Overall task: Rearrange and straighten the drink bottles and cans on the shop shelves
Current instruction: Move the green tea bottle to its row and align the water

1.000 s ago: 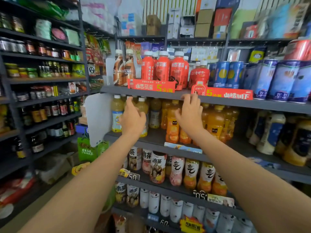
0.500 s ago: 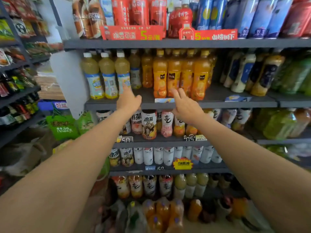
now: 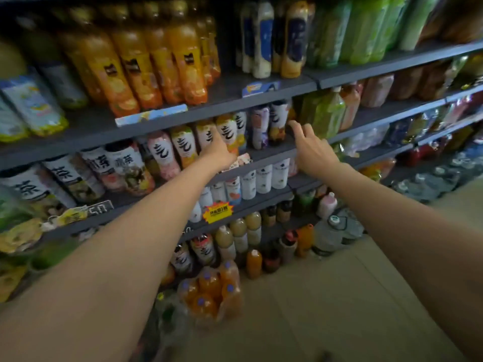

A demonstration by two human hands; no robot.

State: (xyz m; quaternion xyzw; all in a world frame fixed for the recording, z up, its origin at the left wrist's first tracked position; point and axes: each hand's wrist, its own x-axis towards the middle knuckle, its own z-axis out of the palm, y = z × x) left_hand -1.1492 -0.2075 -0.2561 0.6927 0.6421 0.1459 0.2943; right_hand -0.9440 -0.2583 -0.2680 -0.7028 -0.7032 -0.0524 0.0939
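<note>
My left hand (image 3: pixel 218 151) is out at the second shelf, fingers extended and together, the tips against the front of a white-labelled tea bottle (image 3: pixel 228 131) in the middle of the row; I have nothing gripped, only a flat touch. My right hand (image 3: pixel 312 148) is spread and relaxed, fingers fanned, the longest reaching toward the dark-based bottle (image 3: pixel 277 121) at the right end of that row; whether it touches is hard to tell through the blur, and it holds nothing.

The row of white-labelled bottles (image 3: pixel 183 146) stands on the shelf edge (image 3: pixel 269 156) between my two hands. To do this well, I judge I should bracket the row from both ends, push the fronts back to one line with flat fingers, and turn each label outward, one bottle at a time. These are tall and narrow, so a push high up could tip one into its neighbours; low on the body is safer.

Both arms are stretched nearly straight, forward and slightly down, the left forearm crossing in front of the lower shelf of small white bottles (image 3: pixel 264 178). Above sit the orange juice bottles (image 3: pixel 146 64).
</note>
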